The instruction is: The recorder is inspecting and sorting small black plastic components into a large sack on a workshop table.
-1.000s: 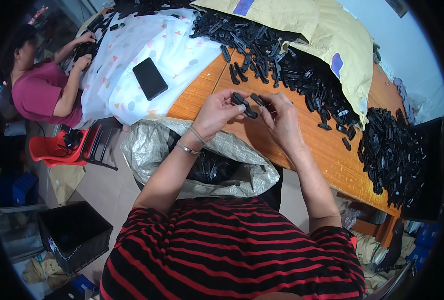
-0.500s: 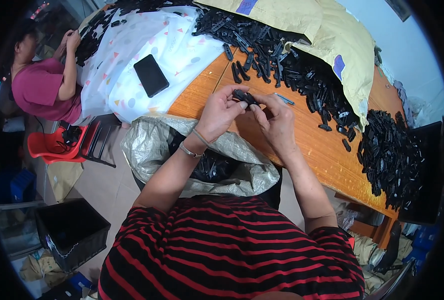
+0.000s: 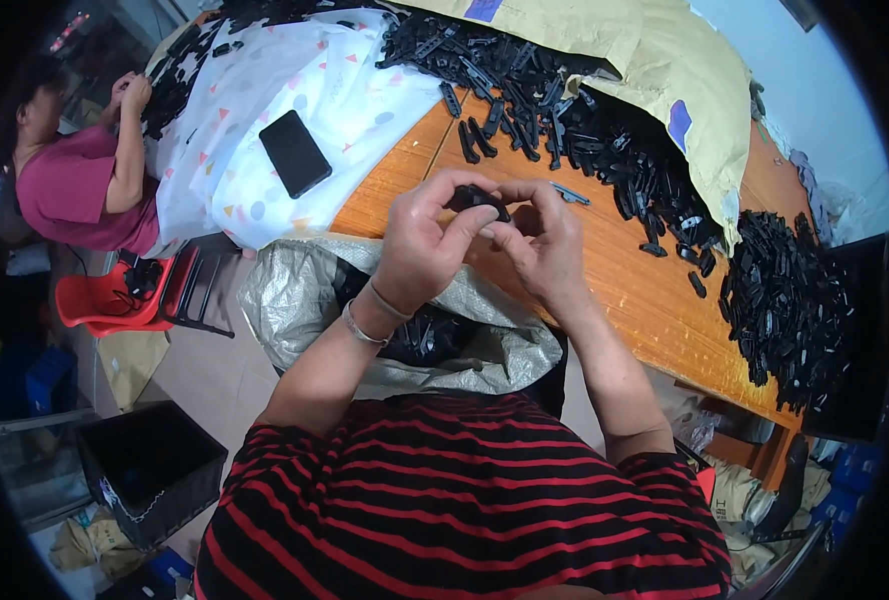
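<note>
Between my two hands I hold a small black plastic part (image 3: 480, 203) above the near edge of the wooden table. My left hand (image 3: 426, 235) grips it from the left, thumb on top and fingers curled round it. From the right, my right hand (image 3: 541, 240) pinches its other end with thumb and forefinger. The fingers cover much of the part, so its exact kind is hidden. Just beyond my right hand a slim blue-grey tool (image 3: 570, 194) lies on the table. Below my hands an open woven sack (image 3: 509, 350) holds more black parts (image 3: 429, 335).
Loose black parts (image 3: 604, 140) spill from a large paper sack (image 3: 654, 60); another heap (image 3: 779, 300) lies right. A phone (image 3: 295, 153) rests on white patterned plastic sheeting (image 3: 234, 150). At left are a co-worker (image 3: 84, 185), a red chair (image 3: 114, 300) and a black crate (image 3: 154, 470).
The black part has been turned and shifted slightly left in my fingers. My left wrist has rotated and my right fingers have closed in nearer the left hand.
</note>
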Tool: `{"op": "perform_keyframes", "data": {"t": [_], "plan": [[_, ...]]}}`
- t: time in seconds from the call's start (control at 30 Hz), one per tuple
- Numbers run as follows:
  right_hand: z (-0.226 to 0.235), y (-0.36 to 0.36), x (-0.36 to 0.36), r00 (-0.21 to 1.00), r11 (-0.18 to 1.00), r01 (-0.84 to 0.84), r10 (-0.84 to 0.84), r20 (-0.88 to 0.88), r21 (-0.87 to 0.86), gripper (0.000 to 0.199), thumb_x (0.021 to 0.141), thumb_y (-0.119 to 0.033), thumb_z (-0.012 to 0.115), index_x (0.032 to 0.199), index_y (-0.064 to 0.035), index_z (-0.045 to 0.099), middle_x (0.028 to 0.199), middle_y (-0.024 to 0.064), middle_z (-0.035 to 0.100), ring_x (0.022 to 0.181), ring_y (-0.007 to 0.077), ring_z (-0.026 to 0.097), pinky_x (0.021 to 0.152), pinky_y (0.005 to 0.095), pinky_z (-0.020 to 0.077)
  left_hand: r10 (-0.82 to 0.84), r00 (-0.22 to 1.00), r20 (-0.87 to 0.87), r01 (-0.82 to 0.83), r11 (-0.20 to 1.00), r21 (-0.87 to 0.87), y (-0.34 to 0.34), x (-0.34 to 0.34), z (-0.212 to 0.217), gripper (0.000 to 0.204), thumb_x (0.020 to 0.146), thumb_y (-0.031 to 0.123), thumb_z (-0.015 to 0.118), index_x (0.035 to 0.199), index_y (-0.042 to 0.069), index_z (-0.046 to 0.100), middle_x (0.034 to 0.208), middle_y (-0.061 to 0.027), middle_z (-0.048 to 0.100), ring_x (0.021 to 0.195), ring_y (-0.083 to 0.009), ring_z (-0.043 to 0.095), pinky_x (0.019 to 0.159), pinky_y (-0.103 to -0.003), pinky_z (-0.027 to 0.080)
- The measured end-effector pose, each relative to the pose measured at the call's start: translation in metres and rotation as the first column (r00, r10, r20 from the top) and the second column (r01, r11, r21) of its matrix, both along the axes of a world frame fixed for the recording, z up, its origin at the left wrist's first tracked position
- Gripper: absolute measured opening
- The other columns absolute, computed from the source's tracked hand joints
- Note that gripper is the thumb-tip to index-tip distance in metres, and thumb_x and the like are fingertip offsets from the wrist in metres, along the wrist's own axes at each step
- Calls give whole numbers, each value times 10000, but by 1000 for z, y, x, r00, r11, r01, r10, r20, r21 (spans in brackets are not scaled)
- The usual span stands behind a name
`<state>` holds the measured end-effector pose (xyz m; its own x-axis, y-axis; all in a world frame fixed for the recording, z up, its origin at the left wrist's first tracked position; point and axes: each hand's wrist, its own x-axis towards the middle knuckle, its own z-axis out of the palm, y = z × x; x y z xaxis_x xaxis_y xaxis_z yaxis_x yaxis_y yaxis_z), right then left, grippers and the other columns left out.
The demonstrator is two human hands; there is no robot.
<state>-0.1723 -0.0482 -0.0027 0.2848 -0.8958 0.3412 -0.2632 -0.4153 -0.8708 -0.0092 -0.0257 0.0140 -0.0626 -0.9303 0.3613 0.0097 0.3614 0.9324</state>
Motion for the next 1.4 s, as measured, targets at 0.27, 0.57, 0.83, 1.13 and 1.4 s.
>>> {"op": "perform_keyframes", "data": {"t": [0.27,0.57,0.83,1.13,1.4], "plan": [[-10,15,19,992,988,-57,41,-116,-141,289,763,-125,763,982,-25,603,789,71,612,577,135,574,521,272,457,101,993,62,-107,987,116,27,13,-3,132,862,20,624,982,-14,581,861,-63,652,803,-123,625,727,-267,498],[-23,-8,-79,933,989,143,-145,-329,-30,133,833,-149,703,871,-25,673,803,110,655,675,198,635,615,300,500,108,615,781,-37,993,-109,45,67,5,148,815,10,651,962,10,648,896,-120,640,763,-232,626,726,-298,487],[-39,-60,-140,520,821,449,-560,-645,-351,173,803,-145,701,919,-22,664,897,143,629,767,341,639,695,420,520,153,697,701,143,928,-344,-64,-58,-35,211,797,103,670,988,14,653,934,-131,601,930,-311,584,771,-391,496],[-36,-56,-121,547,934,192,-358,-757,-302,241,733,-113,733,964,-61,691,973,144,597,803,336,646,705,411,532,199,536,820,115,946,-304,-102,-91,-74,138,743,87,717,817,54,605,862,-83,604,901,-281,578,736,-379,492],[-32,-74,-107,467,974,-23,-189,-864,-225,275,735,-50,696,1008,-56,659,907,184,579,765,345,645,686,408,536,17,651,759,9,1000,-30,-87,-65,-66,190,792,91,710,923,35,585,812,-95,635,677,-269,625,618,-350,505]]}}
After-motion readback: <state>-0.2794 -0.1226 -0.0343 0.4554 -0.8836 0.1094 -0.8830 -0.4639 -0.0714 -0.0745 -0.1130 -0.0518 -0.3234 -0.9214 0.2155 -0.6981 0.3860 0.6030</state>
